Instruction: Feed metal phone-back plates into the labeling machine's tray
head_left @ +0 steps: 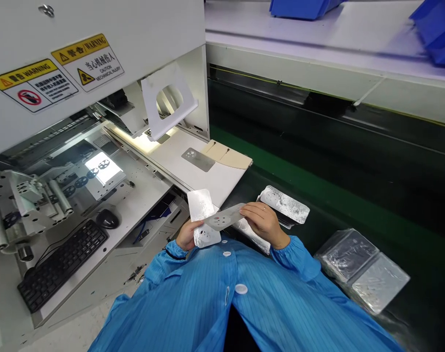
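Note:
My left hand (187, 235) is closed round a silvery flat plate (202, 215) with small holes, held upright close to my blue coat. My right hand (263, 222) pinches a grey flat plate (225, 217) with holes, which lies across in front of the silvery one. Just right of my right hand a stack of similar silvery plates (286, 204) rests on the dark conveyor (317, 161). Another grey plate (198, 159) lies on the white machine tray (193, 176) ahead.
A white machine with warning labels (55, 68) fills the left, with rollers, a black keyboard (63, 264) and a mouse (107, 219) on its shelf. Wrapped packs of plates (361, 269) lie at my right. Blue bins (303, 7) stand on the far bench.

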Motion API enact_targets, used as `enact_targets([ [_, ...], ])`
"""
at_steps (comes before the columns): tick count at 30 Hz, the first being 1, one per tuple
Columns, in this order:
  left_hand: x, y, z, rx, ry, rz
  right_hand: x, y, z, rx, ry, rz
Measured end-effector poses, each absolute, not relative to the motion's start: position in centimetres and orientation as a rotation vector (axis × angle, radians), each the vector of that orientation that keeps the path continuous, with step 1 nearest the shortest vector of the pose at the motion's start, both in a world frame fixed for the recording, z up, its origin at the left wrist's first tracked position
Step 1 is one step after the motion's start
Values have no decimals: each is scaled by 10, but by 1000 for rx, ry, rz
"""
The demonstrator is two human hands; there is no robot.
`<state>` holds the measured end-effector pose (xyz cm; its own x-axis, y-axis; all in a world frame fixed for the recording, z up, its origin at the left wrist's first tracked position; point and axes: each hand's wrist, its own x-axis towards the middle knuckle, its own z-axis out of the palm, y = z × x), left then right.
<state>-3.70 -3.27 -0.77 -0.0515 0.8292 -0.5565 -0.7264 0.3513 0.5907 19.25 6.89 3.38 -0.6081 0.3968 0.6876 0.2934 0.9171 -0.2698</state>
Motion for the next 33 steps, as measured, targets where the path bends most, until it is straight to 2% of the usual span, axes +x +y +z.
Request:
enact_targets([
  [5,-31,-42,1,317,780,1143,194,56,30,-664,-2117,364],
  [11,-20,-44,12,460,741,1137,190,53,30,-779,-1956,486],
  [33,-8,-46,-5,471,700,1114,196,58,15,-936,-1913,523],
])
